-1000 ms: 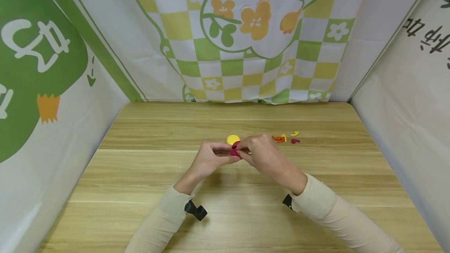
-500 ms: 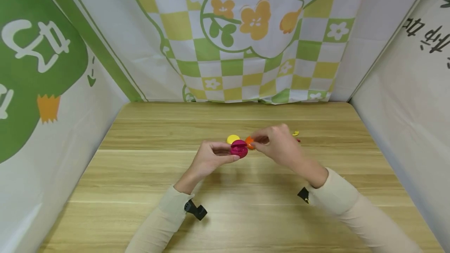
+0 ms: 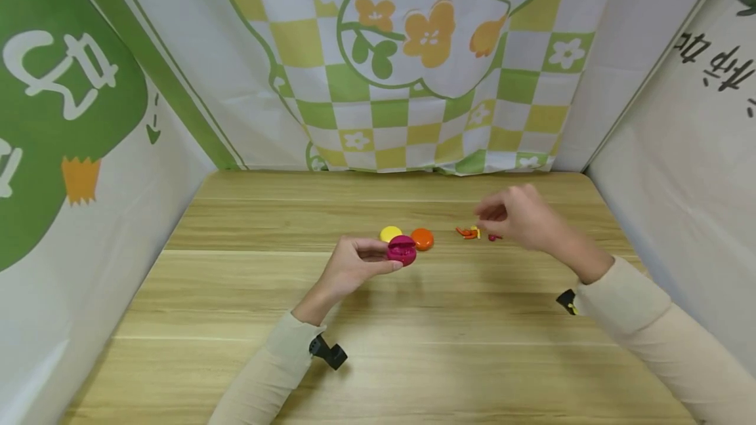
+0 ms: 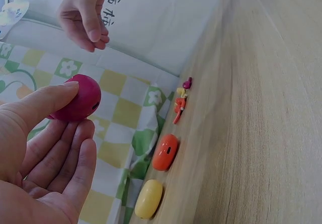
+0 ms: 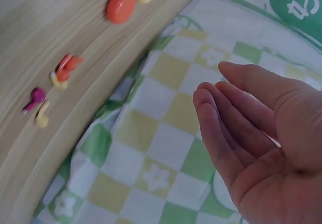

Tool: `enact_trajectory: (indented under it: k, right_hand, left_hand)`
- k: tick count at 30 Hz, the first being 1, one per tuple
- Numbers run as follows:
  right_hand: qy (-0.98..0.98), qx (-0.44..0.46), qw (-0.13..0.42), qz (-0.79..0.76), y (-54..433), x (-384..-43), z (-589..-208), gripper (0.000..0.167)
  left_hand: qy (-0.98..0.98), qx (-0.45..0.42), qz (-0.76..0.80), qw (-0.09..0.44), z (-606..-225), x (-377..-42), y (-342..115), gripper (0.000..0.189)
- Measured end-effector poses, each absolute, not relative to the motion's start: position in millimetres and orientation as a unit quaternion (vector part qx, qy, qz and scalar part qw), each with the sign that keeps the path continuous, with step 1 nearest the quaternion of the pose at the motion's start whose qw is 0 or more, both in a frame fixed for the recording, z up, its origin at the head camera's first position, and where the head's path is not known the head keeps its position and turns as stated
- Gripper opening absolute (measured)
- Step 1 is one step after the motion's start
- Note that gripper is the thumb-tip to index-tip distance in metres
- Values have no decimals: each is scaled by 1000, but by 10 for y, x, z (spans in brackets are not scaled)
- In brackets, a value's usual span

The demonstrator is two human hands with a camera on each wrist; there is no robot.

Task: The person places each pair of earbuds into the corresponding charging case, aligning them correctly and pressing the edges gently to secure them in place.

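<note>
1. Head view: The left hand (image 3: pixel 348 264) clamps the opened magenta case (image 3: pixel 401 252) above the table (image 3: pixel 413 359). The right hand (image 3: pixel 522 218), well apart from the left, hangs near the earbuds (image 3: pixel 470 235).
2. Left wrist view: Thumb (image 4: pixel 48 102) and fingers grip the magenta case; the orange case (image 4: pixel 164 153) and yellow case (image 4: pixel 149 199) rest on the table.
3. Right wrist view: Right hand holds nothing; fingers loosely curved.

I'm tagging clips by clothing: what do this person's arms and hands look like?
The left sleeve and right sleeve are long, plain cream. A black device shows near the left cuff, another, partly yellow, near the right. The left hand and right hand wear no gloves.
</note>
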State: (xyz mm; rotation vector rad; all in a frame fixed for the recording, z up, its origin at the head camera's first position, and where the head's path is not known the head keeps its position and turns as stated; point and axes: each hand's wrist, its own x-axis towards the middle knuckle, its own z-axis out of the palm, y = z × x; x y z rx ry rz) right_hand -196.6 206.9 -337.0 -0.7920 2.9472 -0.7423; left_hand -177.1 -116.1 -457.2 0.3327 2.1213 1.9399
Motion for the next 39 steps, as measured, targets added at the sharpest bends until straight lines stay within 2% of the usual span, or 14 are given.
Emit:
enact_trajectory:
  k: [10, 19, 39]
  right_hand:
    - [950, -233, 33, -205, 2275, -2176, -3518, 16]
    - [957, -207, 69, -190, 2366, -2391, -3798, 5]
    - [970, -148, 110, -161, 2453, -2678, -4153, 16]
  left_hand:
    - [728, 109, 666, 121, -4559, -1774, -1167, 33]
    - [724, 112, 670, 118, -4527, -1760, -1180, 32]
    - [728, 109, 667, 116, -4522, -1759, -1197, 31]
